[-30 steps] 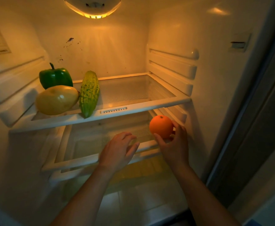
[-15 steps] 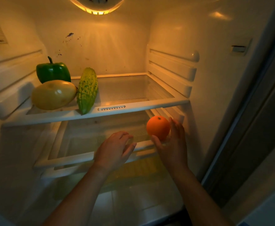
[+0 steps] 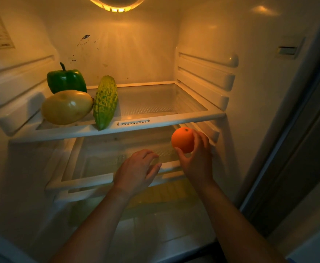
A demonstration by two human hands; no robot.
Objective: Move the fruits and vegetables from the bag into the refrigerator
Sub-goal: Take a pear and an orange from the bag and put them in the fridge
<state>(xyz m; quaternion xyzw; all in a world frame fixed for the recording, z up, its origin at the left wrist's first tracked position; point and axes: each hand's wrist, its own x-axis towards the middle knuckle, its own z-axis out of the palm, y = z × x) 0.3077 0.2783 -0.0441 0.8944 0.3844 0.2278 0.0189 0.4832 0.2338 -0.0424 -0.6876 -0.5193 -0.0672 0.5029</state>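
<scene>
the likeliest trouble was a roll: the orange [image 3: 183, 139] was round and smooth, and if it were let go close to the front edge of the lower shelf [image 3: 91, 180] it could, in my judgement, trundle off that edge and drop to the floor of the refrigerator [image 3: 136, 54]. a second risk was a knock, since the fruit sat just under the front right corner of the upper shelf [image 3: 155, 123], and lifting it instead of pushing it inward might bump it on that rim and loosen the hold. the right grip [image 3: 198, 162] had it in a light hold, thumb below and fingers wrapped round the far side, so much of the skin was left bare. the left grip [image 3: 136, 172] held nothing, its fingers loosely bent over the middle of the lower shelf's front edge; whether it touched the rim could not be told. the orange was in the air above the right end of the lower shelf, not resting on anything. it looked evenly bright orange, glossy, with a small dark stem dimple on top and no visible bruises. on the upper shelf's left end lay a green bell pepper [image 3: 66, 80] at the back, a yellow mango [image 3: 67, 107] before it, and a bitter gourd [image 3: 105, 102] touching the mango, its tip reaching the front edge.
</scene>
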